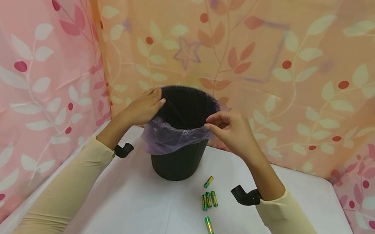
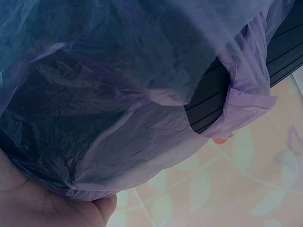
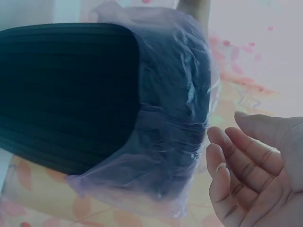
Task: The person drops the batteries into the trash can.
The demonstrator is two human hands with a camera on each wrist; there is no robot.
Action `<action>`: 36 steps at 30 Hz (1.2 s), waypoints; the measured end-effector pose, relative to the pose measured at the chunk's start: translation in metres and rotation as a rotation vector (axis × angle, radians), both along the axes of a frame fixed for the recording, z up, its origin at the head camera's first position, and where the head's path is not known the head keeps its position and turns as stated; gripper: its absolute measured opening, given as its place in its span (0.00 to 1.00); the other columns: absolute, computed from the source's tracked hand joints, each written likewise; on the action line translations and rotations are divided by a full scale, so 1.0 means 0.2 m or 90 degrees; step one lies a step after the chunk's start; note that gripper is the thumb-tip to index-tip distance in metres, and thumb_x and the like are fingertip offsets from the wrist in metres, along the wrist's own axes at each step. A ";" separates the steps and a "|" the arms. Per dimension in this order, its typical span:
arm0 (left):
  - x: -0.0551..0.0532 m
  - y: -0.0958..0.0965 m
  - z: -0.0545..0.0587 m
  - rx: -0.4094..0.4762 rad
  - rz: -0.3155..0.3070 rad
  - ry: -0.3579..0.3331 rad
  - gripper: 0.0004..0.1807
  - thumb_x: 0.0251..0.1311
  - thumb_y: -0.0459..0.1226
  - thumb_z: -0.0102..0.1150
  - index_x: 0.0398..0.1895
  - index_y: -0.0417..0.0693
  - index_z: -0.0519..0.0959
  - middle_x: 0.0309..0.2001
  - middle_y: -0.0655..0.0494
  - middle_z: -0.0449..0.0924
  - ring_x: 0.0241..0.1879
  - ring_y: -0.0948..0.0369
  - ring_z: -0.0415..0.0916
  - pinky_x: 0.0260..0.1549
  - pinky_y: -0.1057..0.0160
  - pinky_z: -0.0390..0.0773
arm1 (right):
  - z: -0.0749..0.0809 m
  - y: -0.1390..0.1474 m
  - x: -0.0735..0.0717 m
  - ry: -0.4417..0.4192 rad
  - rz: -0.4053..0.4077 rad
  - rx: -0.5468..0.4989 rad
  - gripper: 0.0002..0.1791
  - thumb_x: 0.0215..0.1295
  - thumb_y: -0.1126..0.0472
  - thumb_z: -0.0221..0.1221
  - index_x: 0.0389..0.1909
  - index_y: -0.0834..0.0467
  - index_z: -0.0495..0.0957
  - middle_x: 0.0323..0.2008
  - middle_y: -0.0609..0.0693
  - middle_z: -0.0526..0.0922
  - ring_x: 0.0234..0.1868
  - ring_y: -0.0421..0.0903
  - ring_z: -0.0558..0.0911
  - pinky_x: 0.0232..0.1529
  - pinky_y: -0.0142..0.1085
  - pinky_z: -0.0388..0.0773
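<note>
A black ribbed trash bin (image 1: 176, 165) stands upright on the table, lined with a thin purple trash bag (image 1: 173, 137) folded outward over its rim. My left hand (image 1: 142, 106) holds the bag at the left of the rim, thumb toward the inside. In the left wrist view its palm (image 2: 42, 203) lies against the bag, and most fingers are hidden. My right hand (image 1: 233, 133) is beside the right rim. Its fingers (image 3: 248, 161) are loosely bent with the thumb apart, and nothing shows between them in the right wrist view.
Several green and yellow batteries (image 1: 209, 199) lie on the white tabletop (image 1: 141, 217) in front of the bin, to its right. Floral curtains (image 1: 249, 61) hang behind the table and along both sides. A black mount (image 1: 246, 196) is on the right wrist, another (image 1: 124, 150) on the left.
</note>
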State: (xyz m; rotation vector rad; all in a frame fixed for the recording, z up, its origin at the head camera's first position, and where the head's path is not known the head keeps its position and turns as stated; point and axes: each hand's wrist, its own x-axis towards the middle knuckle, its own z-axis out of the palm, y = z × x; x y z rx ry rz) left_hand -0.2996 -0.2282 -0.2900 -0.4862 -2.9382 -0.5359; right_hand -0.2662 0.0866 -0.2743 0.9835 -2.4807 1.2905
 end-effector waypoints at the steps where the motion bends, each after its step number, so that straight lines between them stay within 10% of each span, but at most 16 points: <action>1: 0.00 0.00 0.00 0.002 0.002 -0.002 0.36 0.82 0.48 0.24 0.78 0.27 0.44 0.80 0.35 0.40 0.80 0.44 0.33 0.77 0.48 0.38 | -0.02 0.02 0.02 0.006 -0.003 0.004 0.08 0.64 0.61 0.70 0.41 0.59 0.88 0.33 0.49 0.87 0.34 0.46 0.83 0.36 0.34 0.82; 36: 0.01 0.00 0.01 0.011 0.004 -0.009 0.36 0.82 0.49 0.24 0.78 0.28 0.43 0.80 0.36 0.39 0.80 0.46 0.32 0.77 0.47 0.38 | -0.77 0.27 0.46 -0.112 -0.059 0.148 0.03 0.62 0.57 0.70 0.32 0.45 0.86 0.24 0.34 0.82 0.28 0.34 0.77 0.29 0.31 0.75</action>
